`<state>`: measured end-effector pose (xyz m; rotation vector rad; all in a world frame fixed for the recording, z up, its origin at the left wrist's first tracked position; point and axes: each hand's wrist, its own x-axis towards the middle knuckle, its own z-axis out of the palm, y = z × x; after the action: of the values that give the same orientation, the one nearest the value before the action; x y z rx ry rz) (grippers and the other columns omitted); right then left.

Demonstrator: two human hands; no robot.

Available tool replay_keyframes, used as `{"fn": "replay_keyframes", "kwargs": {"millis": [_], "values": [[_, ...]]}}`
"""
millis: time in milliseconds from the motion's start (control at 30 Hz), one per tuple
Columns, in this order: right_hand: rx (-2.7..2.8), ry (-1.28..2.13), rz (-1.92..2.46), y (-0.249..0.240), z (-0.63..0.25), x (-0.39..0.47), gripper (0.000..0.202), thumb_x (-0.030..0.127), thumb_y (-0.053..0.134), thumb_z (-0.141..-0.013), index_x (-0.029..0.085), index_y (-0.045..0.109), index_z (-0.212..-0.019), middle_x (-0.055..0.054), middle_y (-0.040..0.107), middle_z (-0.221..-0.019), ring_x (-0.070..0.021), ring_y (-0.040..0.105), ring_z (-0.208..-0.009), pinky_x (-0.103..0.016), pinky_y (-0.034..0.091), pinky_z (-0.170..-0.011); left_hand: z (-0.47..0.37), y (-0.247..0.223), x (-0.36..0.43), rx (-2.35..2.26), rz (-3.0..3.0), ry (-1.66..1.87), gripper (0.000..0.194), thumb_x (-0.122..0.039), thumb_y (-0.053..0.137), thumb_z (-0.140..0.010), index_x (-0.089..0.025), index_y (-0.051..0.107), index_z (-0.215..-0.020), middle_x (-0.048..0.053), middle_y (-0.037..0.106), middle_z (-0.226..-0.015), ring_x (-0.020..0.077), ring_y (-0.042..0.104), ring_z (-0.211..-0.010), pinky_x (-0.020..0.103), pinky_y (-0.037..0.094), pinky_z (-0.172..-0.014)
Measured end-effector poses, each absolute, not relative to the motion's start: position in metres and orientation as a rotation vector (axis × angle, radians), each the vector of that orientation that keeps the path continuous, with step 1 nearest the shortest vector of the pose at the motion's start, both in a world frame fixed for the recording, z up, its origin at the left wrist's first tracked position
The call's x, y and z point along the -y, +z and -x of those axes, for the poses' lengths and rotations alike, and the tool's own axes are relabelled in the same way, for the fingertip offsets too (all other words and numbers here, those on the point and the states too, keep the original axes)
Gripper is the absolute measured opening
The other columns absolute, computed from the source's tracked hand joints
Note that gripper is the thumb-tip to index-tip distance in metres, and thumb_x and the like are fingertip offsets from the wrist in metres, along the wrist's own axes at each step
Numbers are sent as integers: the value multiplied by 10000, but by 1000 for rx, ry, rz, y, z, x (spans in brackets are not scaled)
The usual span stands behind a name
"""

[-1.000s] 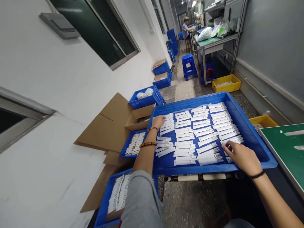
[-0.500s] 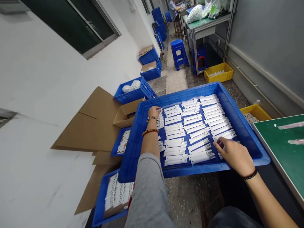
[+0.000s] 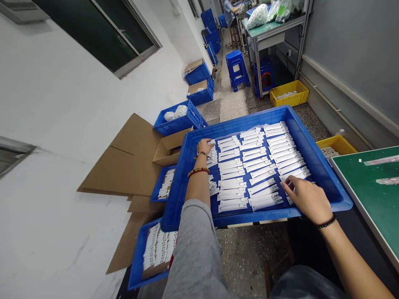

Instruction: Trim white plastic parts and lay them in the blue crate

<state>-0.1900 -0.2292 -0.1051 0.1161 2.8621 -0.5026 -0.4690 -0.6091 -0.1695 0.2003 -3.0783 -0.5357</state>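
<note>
Resting on the far-left column of white strips [image 3: 246, 166], the left hand [image 3: 204, 147] lies with fingers curled over a strip at the tray's far-left corner; whether it pinches one cannot be told. The right hand [image 3: 307, 198] lies flat on the near-right strips, fingers spread and pressing down, gripping nothing that shows.

All strips lie inside a big blue tray [image 3: 324, 174], set in columns running near to far, each strip with its long axis left to right, slightly slanted. Bare tray floor shows along the left wall and at the near-right corner; the raised rim bounds every side, and the right hand sits just inside the near rim.

Right of the tray, a green table [image 3: 374, 195] edge comes close, with a yellow bin [image 3: 339, 143] between them farther off. Left of the tray, on the floor, lie flattened cardboard [image 3: 124, 162], an open box [image 3: 170, 149] and two smaller blue trays [image 3: 141, 249] with more strips. Beyond, an aisle stays open past a blue crate [image 3: 179, 120], a blue stool [image 3: 237, 68] and a workbench [image 3: 274, 29].
</note>
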Motion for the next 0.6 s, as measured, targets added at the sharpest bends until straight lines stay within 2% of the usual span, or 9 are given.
{"fn": "replay_keyframes", "kwargs": {"millis": [100, 300, 600], "values": [[-2862, -511, -109, -105, 189, 229, 268, 433, 455, -1019, 234, 626, -964, -11, 735, -828, -210, 697, -771, -280, 280, -548, 463, -164, 619, 3077, -143, -553, 328, -384, 614, -950, -167, 620, -1196, 100, 613, -1272, 238, 610, -1137, 469, 522, -985], [-2892, -505, -102, -107, 188, 229, 285, 447, 453, -1016, 231, 630, -957, -15, 740, -829, -209, 703, -756, -287, 284, -545, 443, -170, 633, 3125, -82, -638, 315, -388, 608, -955, -152, 627, -1162, 83, 652, -1165, 207, 651, -1014, 417, 565, -897], [-2883, -498, -130, -102, 190, 229, 281, 438, 457, -1016, 229, 637, -962, -22, 743, -834, -210, 698, -779, -279, 287, -556, 434, -193, 628, 3012, -79, -704, 331, -388, 606, -956, -155, 614, -1191, 92, 638, -1201, 215, 643, -1043, 427, 562, -907]]}}
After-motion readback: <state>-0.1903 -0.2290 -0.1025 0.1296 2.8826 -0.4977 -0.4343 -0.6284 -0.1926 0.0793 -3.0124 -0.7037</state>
